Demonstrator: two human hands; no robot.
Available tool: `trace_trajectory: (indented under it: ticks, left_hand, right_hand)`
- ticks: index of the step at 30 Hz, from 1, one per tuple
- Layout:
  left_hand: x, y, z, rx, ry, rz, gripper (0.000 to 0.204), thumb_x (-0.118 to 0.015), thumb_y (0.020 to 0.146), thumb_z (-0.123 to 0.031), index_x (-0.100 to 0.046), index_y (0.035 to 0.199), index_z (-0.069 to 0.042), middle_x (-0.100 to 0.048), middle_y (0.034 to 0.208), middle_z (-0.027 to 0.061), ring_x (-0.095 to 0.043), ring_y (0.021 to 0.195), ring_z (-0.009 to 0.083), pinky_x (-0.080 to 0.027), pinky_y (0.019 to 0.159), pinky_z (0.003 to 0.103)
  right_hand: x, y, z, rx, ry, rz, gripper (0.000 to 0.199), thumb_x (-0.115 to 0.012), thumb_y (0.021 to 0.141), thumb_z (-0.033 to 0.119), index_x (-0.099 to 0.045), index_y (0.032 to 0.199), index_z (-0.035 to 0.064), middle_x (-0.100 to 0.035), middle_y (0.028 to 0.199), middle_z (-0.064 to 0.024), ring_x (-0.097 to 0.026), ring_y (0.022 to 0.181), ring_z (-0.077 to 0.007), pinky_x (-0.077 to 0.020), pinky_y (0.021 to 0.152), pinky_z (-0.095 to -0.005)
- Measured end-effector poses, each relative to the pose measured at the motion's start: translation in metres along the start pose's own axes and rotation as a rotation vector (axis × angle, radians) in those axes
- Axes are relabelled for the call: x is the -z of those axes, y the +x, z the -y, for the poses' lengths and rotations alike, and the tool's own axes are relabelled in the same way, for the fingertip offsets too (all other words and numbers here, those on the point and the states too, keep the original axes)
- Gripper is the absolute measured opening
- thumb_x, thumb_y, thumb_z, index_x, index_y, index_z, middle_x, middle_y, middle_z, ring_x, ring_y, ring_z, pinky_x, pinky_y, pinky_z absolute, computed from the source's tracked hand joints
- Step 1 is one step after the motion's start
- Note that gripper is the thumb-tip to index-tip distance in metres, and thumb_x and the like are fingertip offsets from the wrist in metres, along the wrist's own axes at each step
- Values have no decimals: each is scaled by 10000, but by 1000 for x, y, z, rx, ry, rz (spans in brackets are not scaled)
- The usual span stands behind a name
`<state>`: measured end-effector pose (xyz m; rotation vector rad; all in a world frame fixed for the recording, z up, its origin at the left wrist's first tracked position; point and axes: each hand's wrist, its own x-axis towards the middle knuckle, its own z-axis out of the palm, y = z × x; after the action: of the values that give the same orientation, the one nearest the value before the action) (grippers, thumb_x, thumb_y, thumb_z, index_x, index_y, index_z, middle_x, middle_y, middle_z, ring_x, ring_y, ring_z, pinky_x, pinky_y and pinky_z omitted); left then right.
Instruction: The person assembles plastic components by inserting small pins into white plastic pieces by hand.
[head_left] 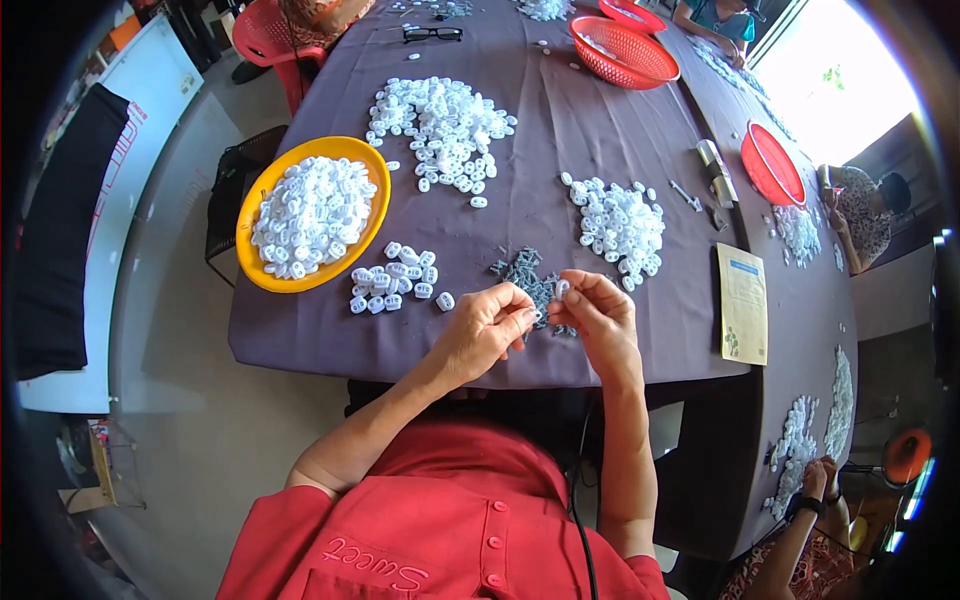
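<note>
Above the table's near edge, my two hands are close together, each in a pinch. My right hand (608,325) grips a small white oval plastic piece (561,289) between thumb and fingertips. The fingertips of my left hand (492,322) are pressed together, with a tiny pale bit at their tips, too small to name. Just beyond and partly under the hands lies a heap of small grey pieces (522,266). To the left is a small group of white oval pieces (397,277). A larger pile of white pieces (618,228) lies to the right, beyond my right hand.
A yellow tray (250,262) full of white pieces stands at the left edge of the dark tablecloth (300,338). Farther off are another white pile (445,125), eyeglasses (432,34) and a red basket (640,72). A brown packet (741,305) lies right. Other people work around the table.
</note>
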<state>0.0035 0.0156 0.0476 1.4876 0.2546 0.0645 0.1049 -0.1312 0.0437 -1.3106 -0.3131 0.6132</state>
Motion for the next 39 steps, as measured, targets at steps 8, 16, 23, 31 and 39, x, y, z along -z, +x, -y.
trace_trajectory:
  ticks: [8,16,23,31,39]
  left_hand:
    - [-13,-1,5,9,-235,51,119,-546,870,-118,-574,889,-3,-596,752,58,-578,605,101,-466,475,213]
    - [-20,-6,3,49,-103,15,115,-552,870,-110,-578,891,0,-604,750,57,-580,588,98,-469,482,210]
    - [-19,-5,4,32,-58,9,115,-564,865,-116,-584,879,-4,-603,741,41,-575,585,87,-471,486,208]
    - [-17,-6,4,32,-18,0,122,-566,862,-124,-587,868,-4,-596,725,31,-566,583,80,-468,488,207]
    - [-17,-6,3,31,40,9,129,-569,859,-130,-590,867,-3,-594,720,33,-551,571,72,-457,482,204]
  right_hand:
    - [9,-20,-6,-12,196,86,173,-553,848,-2,-589,1017,-18,-628,804,-62,-611,720,-120,-505,670,-250]
    - [9,-26,-4,49,143,-2,140,-563,854,25,-607,985,2,-622,791,-53,-603,684,-120,-499,614,-250]
    - [3,-27,-5,100,63,-2,127,-586,835,14,-618,957,-1,-626,757,-44,-602,669,-110,-496,602,-243]
    - [2,-26,-10,101,56,22,154,-611,828,18,-622,980,1,-631,765,-17,-598,680,-85,-487,606,-220]
    - [1,-26,-11,103,27,38,152,-611,830,25,-621,979,-2,-627,758,-14,-585,669,-73,-487,603,-219]
